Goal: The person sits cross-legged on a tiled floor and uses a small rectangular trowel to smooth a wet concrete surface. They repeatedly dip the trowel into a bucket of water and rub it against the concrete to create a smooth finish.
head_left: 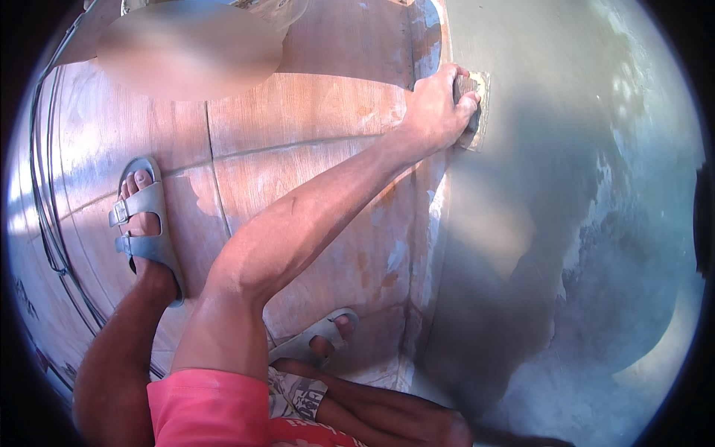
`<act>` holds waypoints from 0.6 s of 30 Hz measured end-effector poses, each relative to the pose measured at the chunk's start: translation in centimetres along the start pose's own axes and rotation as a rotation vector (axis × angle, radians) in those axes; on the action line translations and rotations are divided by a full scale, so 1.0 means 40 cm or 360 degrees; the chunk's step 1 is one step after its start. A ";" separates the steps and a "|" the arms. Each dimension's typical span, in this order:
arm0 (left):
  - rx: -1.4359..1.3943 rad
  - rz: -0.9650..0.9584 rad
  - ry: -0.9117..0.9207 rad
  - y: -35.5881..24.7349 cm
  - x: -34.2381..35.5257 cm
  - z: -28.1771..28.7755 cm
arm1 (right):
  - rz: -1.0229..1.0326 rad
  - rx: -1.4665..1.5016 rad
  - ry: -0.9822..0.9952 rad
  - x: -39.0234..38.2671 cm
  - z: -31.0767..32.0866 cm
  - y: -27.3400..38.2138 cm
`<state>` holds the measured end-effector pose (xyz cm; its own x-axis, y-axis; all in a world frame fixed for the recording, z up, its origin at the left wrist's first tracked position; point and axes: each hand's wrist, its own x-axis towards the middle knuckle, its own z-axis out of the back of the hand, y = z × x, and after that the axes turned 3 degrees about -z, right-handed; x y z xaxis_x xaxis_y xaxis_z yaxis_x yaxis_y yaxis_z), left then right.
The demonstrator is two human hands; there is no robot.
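Observation:
My left arm, in a pink sleeve, reaches up across the view from the lower left. At its end, my left hand [436,112] is closed round a small worn rectangular hand float [478,127] with a pale, crusty edge. The float lies against the grey, damp-looking plastered wall [514,179] on the right, close to where the wall meets the tiles. My thumb and a fingertip show over its back; the other fingers are mostly hidden. My right hand is out of view.
Wood-patterned tiles [313,108] with dark joints and plaster smears lie beneath me. My sandalled left foot [138,201] and right foot [339,331] rest on them. Dark cables [48,216] run along the far left. A blurred patch [190,52] covers the upper left.

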<state>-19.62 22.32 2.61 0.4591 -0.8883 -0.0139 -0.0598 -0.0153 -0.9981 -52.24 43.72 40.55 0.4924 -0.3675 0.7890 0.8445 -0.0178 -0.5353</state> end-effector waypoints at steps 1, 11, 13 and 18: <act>-0.0112 0.0039 0.0019 0.008 -0.053 -0.031 | 0.0076 -0.0098 0.0013 -0.004 0.007 -0.023; -0.0523 0.0373 0.0674 -0.087 -0.682 -0.163 | 0.0212 -0.0156 0.0044 -0.009 0.014 -0.041; -0.0490 0.0095 0.0253 -0.055 -0.557 -0.141 | 0.0191 -0.0063 0.0003 -0.009 0.013 -0.042; -0.0091 0.0005 -0.0151 -0.042 -0.051 0.007 | 0.0079 -0.0012 -0.0011 -0.013 0.019 -0.075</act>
<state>-20.20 24.28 4.31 0.5405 -0.8410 -0.0255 -0.1108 -0.0411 -0.9930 -54.88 44.66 41.99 0.5349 -0.3614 0.7637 0.8176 -0.0067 -0.5758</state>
